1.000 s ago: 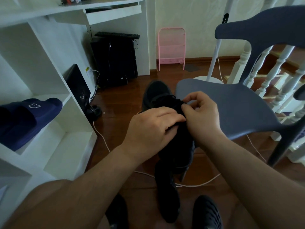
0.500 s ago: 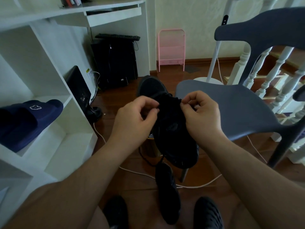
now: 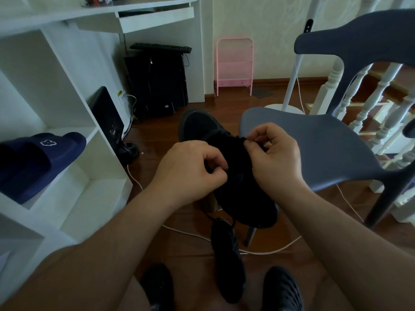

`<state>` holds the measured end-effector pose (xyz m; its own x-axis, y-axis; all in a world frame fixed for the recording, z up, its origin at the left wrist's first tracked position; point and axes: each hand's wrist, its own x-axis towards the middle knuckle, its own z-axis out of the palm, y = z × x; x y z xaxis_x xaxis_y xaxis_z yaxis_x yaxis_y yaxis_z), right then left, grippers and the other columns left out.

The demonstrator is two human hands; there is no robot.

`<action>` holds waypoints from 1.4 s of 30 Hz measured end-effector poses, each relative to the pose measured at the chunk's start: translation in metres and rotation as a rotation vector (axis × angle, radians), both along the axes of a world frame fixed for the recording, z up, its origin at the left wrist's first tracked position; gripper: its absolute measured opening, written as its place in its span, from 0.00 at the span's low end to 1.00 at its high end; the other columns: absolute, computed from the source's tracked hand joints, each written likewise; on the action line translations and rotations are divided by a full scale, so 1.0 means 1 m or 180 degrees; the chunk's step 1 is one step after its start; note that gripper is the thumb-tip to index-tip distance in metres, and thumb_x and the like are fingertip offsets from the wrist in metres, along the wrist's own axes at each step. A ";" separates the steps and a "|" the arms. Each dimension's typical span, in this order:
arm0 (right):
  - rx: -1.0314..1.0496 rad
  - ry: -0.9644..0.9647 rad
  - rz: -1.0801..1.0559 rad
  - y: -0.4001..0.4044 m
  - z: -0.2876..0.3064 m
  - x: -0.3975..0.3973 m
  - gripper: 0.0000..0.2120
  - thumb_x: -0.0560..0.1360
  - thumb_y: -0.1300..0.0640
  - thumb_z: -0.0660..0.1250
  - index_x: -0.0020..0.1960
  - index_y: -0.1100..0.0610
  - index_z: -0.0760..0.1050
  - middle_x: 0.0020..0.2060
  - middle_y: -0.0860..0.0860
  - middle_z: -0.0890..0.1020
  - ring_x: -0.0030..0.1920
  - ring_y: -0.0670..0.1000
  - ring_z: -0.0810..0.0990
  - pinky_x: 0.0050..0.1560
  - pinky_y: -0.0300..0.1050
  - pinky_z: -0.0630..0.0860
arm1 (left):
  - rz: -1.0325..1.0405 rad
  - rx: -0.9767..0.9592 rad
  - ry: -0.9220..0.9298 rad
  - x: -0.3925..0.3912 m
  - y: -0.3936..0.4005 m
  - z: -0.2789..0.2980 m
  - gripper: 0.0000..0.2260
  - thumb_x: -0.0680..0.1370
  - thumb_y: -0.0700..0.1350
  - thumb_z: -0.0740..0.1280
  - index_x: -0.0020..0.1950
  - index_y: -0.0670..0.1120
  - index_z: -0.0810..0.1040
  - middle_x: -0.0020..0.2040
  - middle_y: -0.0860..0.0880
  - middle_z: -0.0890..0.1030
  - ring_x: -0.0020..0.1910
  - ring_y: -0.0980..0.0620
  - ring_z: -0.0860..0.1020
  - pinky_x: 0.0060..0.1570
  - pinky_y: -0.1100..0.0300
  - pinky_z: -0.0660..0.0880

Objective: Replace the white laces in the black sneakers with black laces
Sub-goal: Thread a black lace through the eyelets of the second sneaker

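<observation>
A black sneaker is held up in the air between both hands, its toe pointing away toward the white desk and its heel hanging low over the front edge of the grey chair. The shoe is so dark that eyelets and lacing blur together; only a dull sheen shows on its side, and no white lace can be made out on it. The left hand has its fingers curled in at the near side of the upper, its grip narrow and pinched on something dark there, most likely the black lace, a loose length of which dangles below the shoe. The right hand pinches the upper edge of the tongue area between thumb and forefinger, also a tight, narrow grip. A second black sneaker lies on the wooden floor directly beneath, between the person's two feet in dark shoes. A white cable trails across the floor under the held shoe. To the left stands a white shelf carrying a navy slipper; under the desk sits a black computer tower, and a pink rack leans at the wall. The hands cover much of the lacing zone.
</observation>
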<state>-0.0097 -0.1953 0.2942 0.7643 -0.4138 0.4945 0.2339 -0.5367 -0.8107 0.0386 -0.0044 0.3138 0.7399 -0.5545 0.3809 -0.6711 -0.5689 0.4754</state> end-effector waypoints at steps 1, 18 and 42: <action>-0.0007 -0.0011 0.0008 0.001 0.000 0.000 0.13 0.78 0.60 0.72 0.44 0.42 0.77 0.41 0.38 0.82 0.43 0.42 0.82 0.38 0.30 0.75 | 0.0001 0.0085 0.0041 0.000 0.001 0.001 0.08 0.71 0.52 0.69 0.45 0.63 0.86 0.39 0.65 0.81 0.43 0.63 0.79 0.41 0.61 0.78; -0.0038 0.0132 0.0113 0.005 0.000 -0.001 0.14 0.77 0.60 0.73 0.45 0.41 0.76 0.42 0.35 0.81 0.43 0.39 0.82 0.36 0.28 0.74 | 0.0227 0.0538 0.0071 -0.007 -0.003 0.006 0.16 0.71 0.47 0.72 0.49 0.63 0.70 0.34 0.58 0.80 0.35 0.61 0.77 0.33 0.59 0.65; 0.2430 0.0456 0.0987 -0.010 0.007 0.006 0.11 0.78 0.68 0.72 0.57 0.57 0.77 0.34 0.53 0.84 0.38 0.52 0.86 0.40 0.46 0.83 | 0.0151 -0.0284 0.0586 -0.005 0.005 0.022 0.16 0.70 0.43 0.75 0.49 0.60 0.74 0.38 0.58 0.85 0.36 0.60 0.81 0.33 0.68 0.74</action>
<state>-0.0042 -0.2051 0.3011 0.9329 -0.3563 0.0530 0.1475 0.2437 -0.9586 0.0332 0.0009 0.3360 0.8261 -0.4874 0.2828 -0.5416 -0.5480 0.6375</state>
